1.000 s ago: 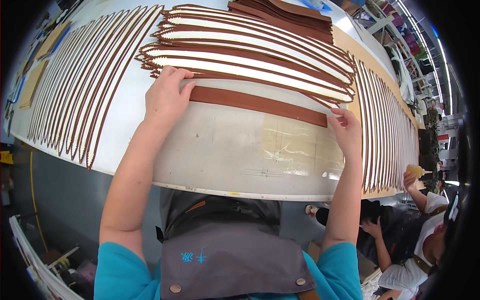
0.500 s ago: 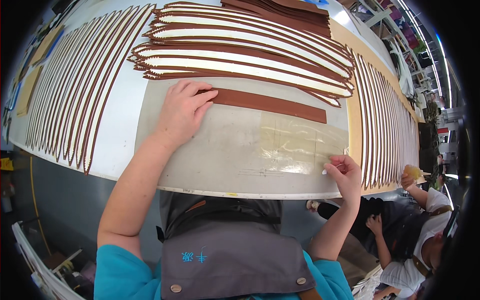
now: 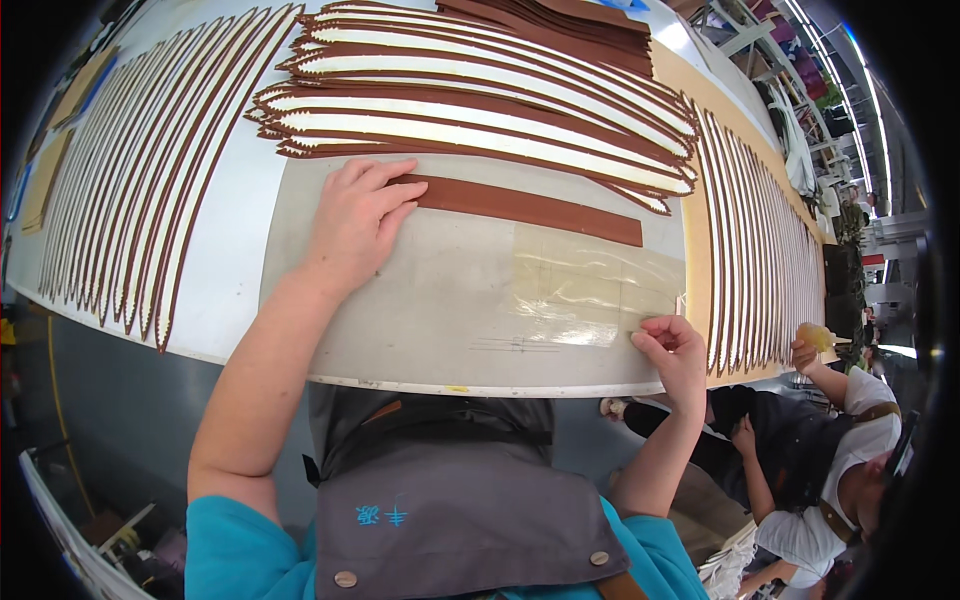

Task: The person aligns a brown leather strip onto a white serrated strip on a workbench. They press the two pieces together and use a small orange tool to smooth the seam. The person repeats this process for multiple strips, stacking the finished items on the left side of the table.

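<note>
A flat reddish-brown leather-like strip (image 3: 530, 213) lies slightly slanted on the grey mat (image 3: 400, 330). My left hand (image 3: 358, 215) is at the strip's left end, fingers curled over it and holding it against the mat. Over the mat's lower right, by a clear plastic sheet (image 3: 570, 285), my right hand (image 3: 675, 350) is closed in a pinch. Whatever sits between those fingertips is too small to make out.
Just beyond the mat lies a pile of brown-edged white strips (image 3: 480, 110) with zigzag ends. Similar strips hang over the table in rows at left (image 3: 150, 190) and right (image 3: 750, 240). Folded brown pieces (image 3: 560, 30) lie at the back. A co-worker (image 3: 800, 480) sits at right, holding something yellowish.
The whole view has shifted a little. My left hand stays on the strip's end. The small white bit seen at my right fingertips before no longer shows; that hand remains pinched.
</note>
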Action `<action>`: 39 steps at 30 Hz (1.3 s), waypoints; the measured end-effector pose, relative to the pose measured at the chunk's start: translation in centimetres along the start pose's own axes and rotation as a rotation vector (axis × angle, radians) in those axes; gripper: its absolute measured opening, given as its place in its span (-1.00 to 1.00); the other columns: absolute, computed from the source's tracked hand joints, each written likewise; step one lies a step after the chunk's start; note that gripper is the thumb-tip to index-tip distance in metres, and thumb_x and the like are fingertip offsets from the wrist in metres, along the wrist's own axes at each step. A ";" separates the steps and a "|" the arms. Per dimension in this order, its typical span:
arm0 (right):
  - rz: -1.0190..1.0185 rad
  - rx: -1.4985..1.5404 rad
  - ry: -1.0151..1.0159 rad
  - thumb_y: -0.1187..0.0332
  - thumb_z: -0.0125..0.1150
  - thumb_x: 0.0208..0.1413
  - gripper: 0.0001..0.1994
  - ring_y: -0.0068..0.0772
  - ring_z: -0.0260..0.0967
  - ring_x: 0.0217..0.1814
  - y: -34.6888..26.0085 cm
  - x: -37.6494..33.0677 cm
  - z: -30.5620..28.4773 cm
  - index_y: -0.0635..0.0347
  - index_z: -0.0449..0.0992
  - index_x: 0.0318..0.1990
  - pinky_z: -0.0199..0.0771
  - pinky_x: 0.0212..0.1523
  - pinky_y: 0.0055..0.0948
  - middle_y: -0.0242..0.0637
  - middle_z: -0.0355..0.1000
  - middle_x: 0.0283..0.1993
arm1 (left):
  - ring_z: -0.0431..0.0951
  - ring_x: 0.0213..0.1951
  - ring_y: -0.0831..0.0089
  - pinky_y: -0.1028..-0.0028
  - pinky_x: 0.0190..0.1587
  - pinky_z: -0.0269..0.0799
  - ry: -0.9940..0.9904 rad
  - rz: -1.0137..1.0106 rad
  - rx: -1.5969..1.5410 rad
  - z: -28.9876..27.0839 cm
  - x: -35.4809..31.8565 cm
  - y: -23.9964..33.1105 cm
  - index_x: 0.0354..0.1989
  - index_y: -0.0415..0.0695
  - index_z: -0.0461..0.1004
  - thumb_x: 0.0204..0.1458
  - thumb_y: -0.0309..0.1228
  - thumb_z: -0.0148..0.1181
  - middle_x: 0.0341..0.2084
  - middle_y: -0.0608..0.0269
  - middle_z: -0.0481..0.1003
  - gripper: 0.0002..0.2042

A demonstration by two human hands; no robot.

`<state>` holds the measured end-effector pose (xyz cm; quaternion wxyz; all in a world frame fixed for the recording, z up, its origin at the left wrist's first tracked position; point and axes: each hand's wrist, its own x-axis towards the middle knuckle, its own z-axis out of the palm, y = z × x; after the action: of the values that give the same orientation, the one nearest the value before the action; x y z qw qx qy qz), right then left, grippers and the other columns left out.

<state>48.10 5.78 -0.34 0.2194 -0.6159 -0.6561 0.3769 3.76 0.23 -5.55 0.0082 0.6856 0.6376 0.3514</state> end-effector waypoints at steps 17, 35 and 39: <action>-0.024 -0.101 -0.024 0.50 0.50 0.06 -0.85 -0.71 0.38 -0.37 -1.2 0.2 -1.1 0.26 0.64 -0.24 0.42 -0.31 -0.60 -0.50 0.50 -0.41 | 0.48 0.13 0.17 0.18 0.27 0.31 -0.007 0.011 -0.018 0.0 0.2 0.1 -0.04 -0.11 0.70 0.12 -0.49 0.34 0.04 0.32 0.63 -0.77; -0.623 -0.627 0.201 0.29 0.59 -0.09 -0.60 -0.15 0.42 0.14 -8.4 17.5 5.5 0.02 0.61 -0.06 0.44 0.19 -0.15 -0.30 0.50 -0.01 | 0.47 0.04 0.19 0.18 0.14 0.37 0.016 -0.110 0.310 -0.6 6.6 -2.3 0.05 -0.02 0.58 0.02 -0.35 0.47 -0.10 0.25 0.51 -0.61; -0.669 -0.674 0.189 0.30 0.58 -0.08 -0.60 -0.12 0.40 0.14 -8.1 17.9 5.2 -0.01 0.60 -0.05 0.37 0.24 -0.11 -0.29 0.48 -0.01 | 0.47 0.03 0.19 0.17 0.17 0.35 -0.067 -0.131 0.325 -1.1 7.2 -2.3 0.01 -0.02 0.55 -0.05 -0.39 0.51 -0.10 0.25 0.50 -0.59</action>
<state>36.35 22.43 -0.50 0.1756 -0.4395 -0.8809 -0.0055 0.76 6.48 -2.43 -0.0585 0.6463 0.7285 0.2194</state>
